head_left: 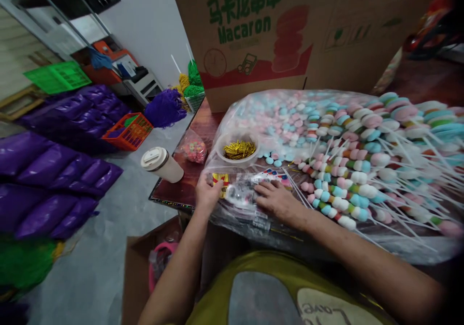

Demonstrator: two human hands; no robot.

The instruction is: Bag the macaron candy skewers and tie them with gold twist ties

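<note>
My left hand (206, 193) pinches the left edge of a stack of clear printed wrapper bags (241, 189) lying on the table's near edge. My right hand (277, 198) lies flat on the right side of the same stack, fingers stretched out. Just behind the bags stands a white bowl (239, 148) of gold twist ties. To the right lie several pastel marshmallow skewers (344, 189) on white sticks, spread over a clear plastic sheet (261, 117) strewn with loose pink and blue candies.
A white lidded cup (162, 164) lies tipped at the table's left corner beside a small bag of sweets (194, 150). A large "Macaron" cardboard box (290, 35) stands behind. Purple sacks (54, 170), an orange basket (127, 131) and an open carton (152, 267) occupy the floor at left.
</note>
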